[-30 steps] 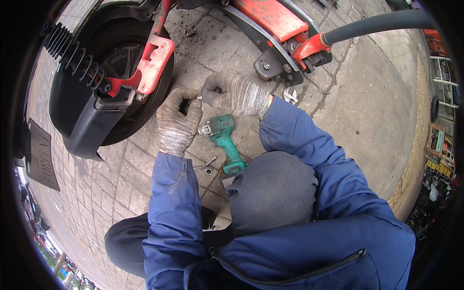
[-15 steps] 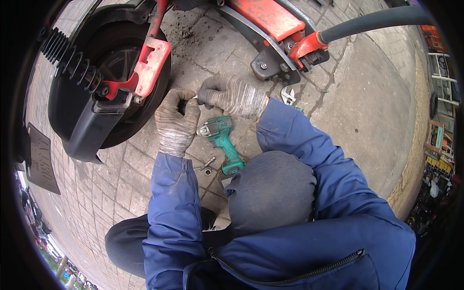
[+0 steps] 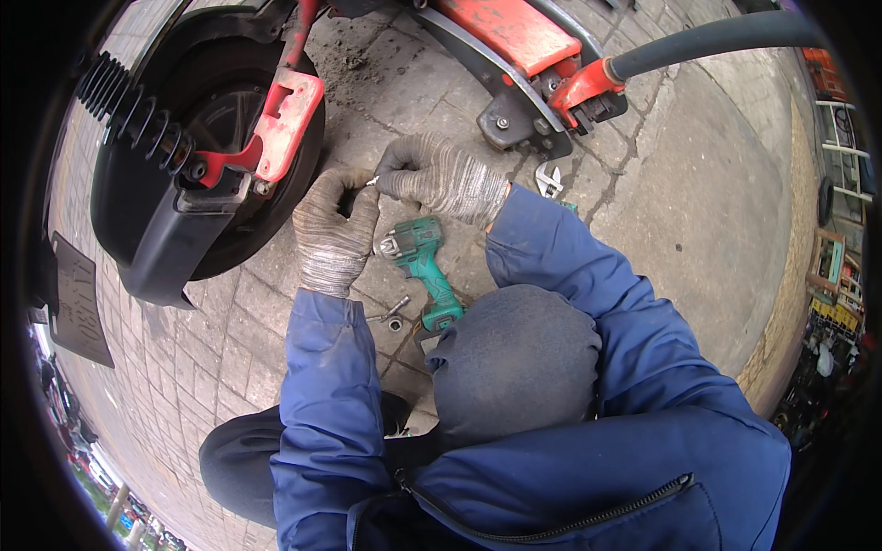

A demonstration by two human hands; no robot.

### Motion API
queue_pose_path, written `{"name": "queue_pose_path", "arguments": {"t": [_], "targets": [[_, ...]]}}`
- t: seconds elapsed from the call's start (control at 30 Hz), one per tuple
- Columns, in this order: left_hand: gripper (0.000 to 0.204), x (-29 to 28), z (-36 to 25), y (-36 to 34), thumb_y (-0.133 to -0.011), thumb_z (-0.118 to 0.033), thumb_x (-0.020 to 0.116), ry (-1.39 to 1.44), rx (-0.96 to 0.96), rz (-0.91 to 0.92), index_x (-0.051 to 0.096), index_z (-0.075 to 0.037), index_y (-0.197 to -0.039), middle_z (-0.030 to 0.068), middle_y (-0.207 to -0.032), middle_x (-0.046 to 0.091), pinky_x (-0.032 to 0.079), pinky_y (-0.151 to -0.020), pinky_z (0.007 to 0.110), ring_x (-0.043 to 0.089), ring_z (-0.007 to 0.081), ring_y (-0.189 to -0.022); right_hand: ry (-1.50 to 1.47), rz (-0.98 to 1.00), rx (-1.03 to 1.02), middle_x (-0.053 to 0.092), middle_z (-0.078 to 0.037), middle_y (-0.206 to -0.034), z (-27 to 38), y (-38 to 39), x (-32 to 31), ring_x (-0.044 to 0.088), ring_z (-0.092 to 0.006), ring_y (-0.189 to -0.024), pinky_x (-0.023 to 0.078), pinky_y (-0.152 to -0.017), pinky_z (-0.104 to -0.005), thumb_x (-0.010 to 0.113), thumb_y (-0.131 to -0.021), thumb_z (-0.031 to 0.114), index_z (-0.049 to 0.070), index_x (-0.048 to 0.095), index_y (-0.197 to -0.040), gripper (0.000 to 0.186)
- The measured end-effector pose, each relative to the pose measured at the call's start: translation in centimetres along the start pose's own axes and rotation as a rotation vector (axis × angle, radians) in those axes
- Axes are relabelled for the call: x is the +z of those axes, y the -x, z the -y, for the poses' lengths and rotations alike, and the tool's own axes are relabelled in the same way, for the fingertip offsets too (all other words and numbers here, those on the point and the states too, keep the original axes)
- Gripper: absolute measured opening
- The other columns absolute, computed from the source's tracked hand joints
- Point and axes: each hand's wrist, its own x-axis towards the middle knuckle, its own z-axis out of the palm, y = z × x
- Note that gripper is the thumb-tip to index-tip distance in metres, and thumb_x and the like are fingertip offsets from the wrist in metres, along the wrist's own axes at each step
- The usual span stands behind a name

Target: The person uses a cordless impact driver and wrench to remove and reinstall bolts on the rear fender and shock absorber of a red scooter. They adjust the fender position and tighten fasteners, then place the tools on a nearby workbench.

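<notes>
Pinching a tiny part (image 3: 372,181) between your fingertips, that's what you've got going on. It's pale and shiny, too small to make out exactly what it is, and it sits right where your two hands meet, up off the ground. Your left hand (image 3: 335,228) is curled with thumb and finger making a loop, closed on one end of it. Your right hand (image 3: 443,179) is folded over, fingers bent in, closed on the other end. Both have striped knit gloves on, pretty grubby, and blue sleeves (image 3: 323,381) come up behind them.

Just below your hands there's a green impact gun (image 3: 423,260) lying on the pavers (image 3: 243,344), nose pointing toward your left wrist and its base right by your gray knee (image 3: 516,363). Next to it on the left is a socket (image 3: 395,324), with a small metal tool (image 3: 401,302) lying just above. Over past your right cuff you've got an adjustable wrench (image 3: 548,179), partly hidden by the sleeve.

Up to your left is the wheel (image 3: 220,115), with a red bracket (image 3: 289,127) in front of it, a coil spring (image 3: 138,115) off to the side and a black fender (image 3: 188,239) below. Ahead of your right hand is a red jack (image 3: 510,35), black handle (image 3: 717,42) running off to the right. Loose dirt (image 3: 354,60) lies on the ground between wheel and jack.
</notes>
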Motion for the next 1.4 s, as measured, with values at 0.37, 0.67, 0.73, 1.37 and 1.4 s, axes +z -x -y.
{"name": "queue_pose_path", "arguments": {"t": [0.37, 0.67, 0.73, 1.37, 1.4], "targets": [[0.008, -0.5, -0.7, 0.1, -0.085, -0.004, 0.065, -0.041, 0.036, 0.022, 0.065, 0.001, -0.092, 0.0003, -0.075, 0.061, 0.046, -0.064, 0.023, 0.052, 0.0050, -0.069, 0.300, -0.039, -0.022, 0.069, -0.016, -0.090, 0.5, 0.2, -0.2, 0.065, -0.0212, -0.085, 0.051, -0.079, -0.0334, 0.070, -0.083, 0.024, -0.001, 0.067, -0.100, 0.030], [0.009, 0.0, -1.2, 0.1, -0.081, -0.004, 0.064, -0.108, 0.123, -0.050, 0.064, 0.000, -0.088, 0.0042, -0.073, 0.061, 0.048, -0.064, 0.026, 0.054, 0.0080, -0.067, 0.233, -0.055, 0.000, 0.069, -0.015, -0.089, 0.6, 0.5, 0.1, 0.065, -0.0210, -0.084, 0.052, -0.078, -0.0325, 0.071, -0.083, 0.023, 0.001, 0.067, -0.098, 0.027], [0.009, -0.1, -1.3, 0.1, -0.080, -0.003, 0.064, -0.131, 0.137, -0.047, 0.063, 0.000, -0.088, 0.0058, -0.073, 0.062, 0.048, -0.065, 0.027, 0.056, 0.0094, -0.067, 0.227, -0.066, -0.057, 0.069, -0.014, -0.089, 0.6, 0.6, 0.0, 0.065, -0.0204, -0.083, 0.052, -0.078, -0.0322, 0.072, -0.082, 0.021, 0.001, 0.066, -0.097, 0.026], [0.008, -0.3, -1.6, 0.0, -0.077, -0.002, 0.063, -0.113, 0.155, -0.004, 0.062, -0.001, -0.084, 0.0091, -0.072, 0.060, 0.048, -0.059, 0.030, 0.058, 0.0159, -0.062, 0.289, -0.027, -0.115, 0.069, -0.014, -0.092, 0.4, 0.8, -0.3, 0.065, -0.0204, -0.087, 0.051, -0.080, -0.0332, 0.072, -0.083, 0.021, 0.003, 0.067, -0.100, 0.025], [0.008, -0.3, -1.6, 0.0, -0.075, -0.002, 0.063, -0.108, 0.143, -0.002, 0.062, -0.002, -0.084, 0.0101, -0.073, 0.060, 0.048, -0.058, 0.031, 0.059, 0.0180, -0.060, 0.266, -0.027, -0.132, 0.069, -0.014, -0.093, 0.4, 0.8, -0.4, 0.065, -0.0207, -0.087, 0.051, -0.080, -0.0334, 0.072, -0.083, 0.021, 0.003, 0.067, -0.100, 0.025]]}}
